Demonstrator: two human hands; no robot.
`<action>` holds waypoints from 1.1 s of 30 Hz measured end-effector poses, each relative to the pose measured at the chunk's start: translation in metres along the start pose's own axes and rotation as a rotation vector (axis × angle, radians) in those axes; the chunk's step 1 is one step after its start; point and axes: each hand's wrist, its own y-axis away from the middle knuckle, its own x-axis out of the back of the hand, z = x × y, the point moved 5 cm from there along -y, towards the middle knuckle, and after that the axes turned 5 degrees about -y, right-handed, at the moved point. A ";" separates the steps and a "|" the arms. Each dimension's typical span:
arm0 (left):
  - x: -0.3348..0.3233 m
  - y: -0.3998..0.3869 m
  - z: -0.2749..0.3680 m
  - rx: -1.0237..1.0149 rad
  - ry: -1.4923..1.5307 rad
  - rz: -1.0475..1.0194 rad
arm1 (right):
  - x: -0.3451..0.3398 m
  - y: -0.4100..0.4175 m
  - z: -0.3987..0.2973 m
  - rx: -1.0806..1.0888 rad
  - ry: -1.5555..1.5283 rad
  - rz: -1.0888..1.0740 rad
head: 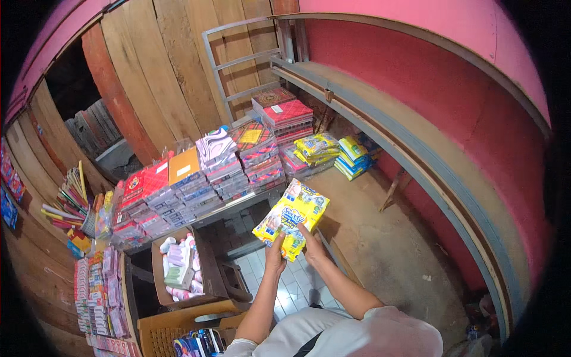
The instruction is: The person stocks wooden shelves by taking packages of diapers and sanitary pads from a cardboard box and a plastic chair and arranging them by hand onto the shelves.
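A yellow Sweety diaper-pants pack is held out before me, its printed front facing up. Along its near edge, my left hand grips one side with the thumb on top. My right hand clasps the other side, its thumb also lying on the front. The fingers under the pack are hidden. Beyond it, more yellow packs lie piled on plastic-wrapped goods. Beside them rests a stack of yellow and blue packs on the brown surface.
Stacked books line the shelf at left. Below stand a cardboard box of bottles and cartons, and a brown woven-pattern container. A metal rail curves along the pink wall at right. A metal rack leans at the back.
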 end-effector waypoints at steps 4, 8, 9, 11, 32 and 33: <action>-0.026 -0.050 0.001 0.083 -0.174 -0.088 | -0.001 -0.046 -0.037 0.006 -0.052 0.059; -0.016 -0.100 0.017 0.135 -0.484 -0.036 | -0.014 -0.081 -0.100 -0.053 0.015 -0.198; -0.013 -0.116 0.018 0.167 -0.541 -0.049 | -0.017 -0.087 -0.115 -0.058 0.123 -0.181; -0.030 -0.138 0.009 0.215 -0.600 -0.074 | 0.002 -0.118 -0.124 -0.118 0.208 -0.238; -0.033 -0.345 0.016 -0.269 -0.835 0.314 | -0.061 -0.362 -0.139 -0.309 0.416 0.072; -0.029 -0.345 0.018 -0.194 -0.884 0.374 | -0.056 -0.388 -0.126 -0.318 0.401 0.195</action>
